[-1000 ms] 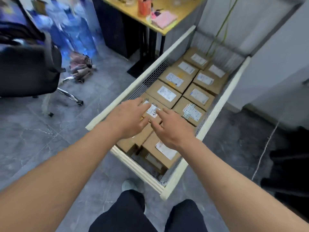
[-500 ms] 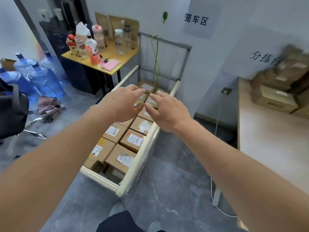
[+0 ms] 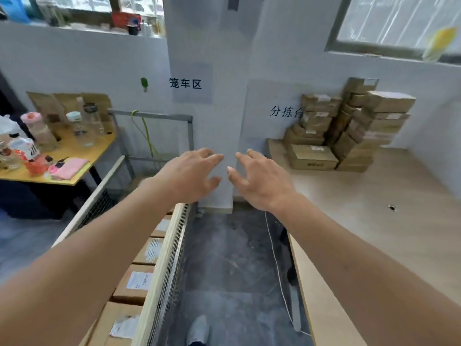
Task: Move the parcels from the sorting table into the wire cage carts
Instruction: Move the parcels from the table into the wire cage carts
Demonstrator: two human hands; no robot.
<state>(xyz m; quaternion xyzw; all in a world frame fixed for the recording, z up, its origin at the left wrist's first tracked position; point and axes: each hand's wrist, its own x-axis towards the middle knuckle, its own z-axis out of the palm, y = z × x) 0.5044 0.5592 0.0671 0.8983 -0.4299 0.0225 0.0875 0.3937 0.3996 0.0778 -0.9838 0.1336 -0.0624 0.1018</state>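
Observation:
My left hand [image 3: 190, 176] and my right hand [image 3: 259, 179] are raised side by side in mid-air, fingers spread and relaxed, holding nothing. Below my left arm stands the wire cage cart [image 3: 159, 273], with several labelled brown parcels [image 3: 137, 283] laid flat inside it. At the right, the pale wooden sorting table [image 3: 361, 221] carries a stack of brown parcels [image 3: 349, 128] against the far wall, well beyond my fingertips.
A yellow side table [image 3: 82, 156] with bottles and a pink cloth stands at the left, behind the cart. Grey floor [image 3: 232, 265] runs between cart and sorting table, with a thin white cord lying along it. My shoe [image 3: 198, 330] shows at the bottom.
My hands have lifted out of the cart, empty, and swung rightward. The view has turned from the cart toward the sorting table and its stacked parcels.

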